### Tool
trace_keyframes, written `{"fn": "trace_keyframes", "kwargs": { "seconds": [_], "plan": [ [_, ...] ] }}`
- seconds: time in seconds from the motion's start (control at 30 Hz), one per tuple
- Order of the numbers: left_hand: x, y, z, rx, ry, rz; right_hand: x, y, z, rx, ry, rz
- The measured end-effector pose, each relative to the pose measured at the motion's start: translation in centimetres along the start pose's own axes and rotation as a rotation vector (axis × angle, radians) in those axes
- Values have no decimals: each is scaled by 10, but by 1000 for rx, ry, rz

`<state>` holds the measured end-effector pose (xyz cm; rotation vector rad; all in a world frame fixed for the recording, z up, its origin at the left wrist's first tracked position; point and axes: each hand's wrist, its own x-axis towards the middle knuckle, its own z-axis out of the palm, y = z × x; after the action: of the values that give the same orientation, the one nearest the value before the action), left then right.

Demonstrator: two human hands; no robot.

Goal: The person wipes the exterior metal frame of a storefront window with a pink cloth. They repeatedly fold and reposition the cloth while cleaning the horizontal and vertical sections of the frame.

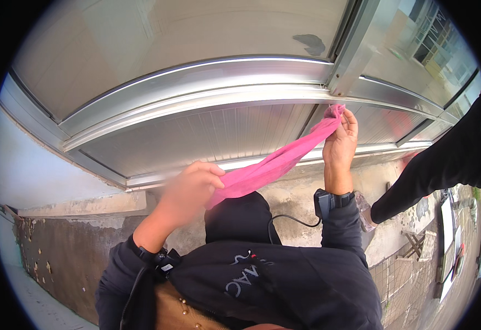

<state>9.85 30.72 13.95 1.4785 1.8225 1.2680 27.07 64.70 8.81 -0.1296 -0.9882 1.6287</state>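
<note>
A pink cloth [273,167] stretches on a slant between my two hands, gathered into loose lengthwise folds. My left hand [191,192], partly blurred, pinches its lower left end. At the upper right, the fingers of my right hand [341,138] grip the bunched other end. Behind the cloth is an aluminium-framed window; its lower rail [199,99] runs across above a ribbed metal panel [207,134]. The bunched cloth end is close to the foot of the upright frame post [341,78]; whether it touches the metal I cannot tell.
Another person's dark-trousered leg [426,173] stands at the right, close to my right arm. A small folding wooden stool [420,245] sits on the paving beyond. A cable [294,218] loops near my right wrist. A pale wall [54,165] borders the window on the left.
</note>
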Motion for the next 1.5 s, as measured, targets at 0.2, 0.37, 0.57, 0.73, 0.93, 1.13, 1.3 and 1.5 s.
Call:
{"fn": "trace_keyframes", "kwargs": {
  "seconds": [0.2,0.37,0.57,0.73,0.93,1.13,1.3,1.5],
  "plan": [
    [-1,-6,-1,-54,-3,-12,-18,9,-14,109,-44,111],
    [-2,-5,-3,-49,-2,11,-16,0,0,-147,-45,9],
    [-3,-7,-4,25,0,62,-15,-7,12,-130,-97,-2],
    [-5,-4,-4,-163,26,-22,-22,-4,11,-155,-51,80],
    [-10,2,-2,-370,133,-155,-22,1,2,-377,-112,12],
    [-9,-5,-4,-313,161,-98,-24,7,-15,-1070,-200,147],
    [-7,-6,-4,-258,156,-74,-22,-4,-25,-1313,-94,211],
    [-5,-6,-3,-38,147,-45,-15,-10,-36,-1320,-32,134]
  ]
}}
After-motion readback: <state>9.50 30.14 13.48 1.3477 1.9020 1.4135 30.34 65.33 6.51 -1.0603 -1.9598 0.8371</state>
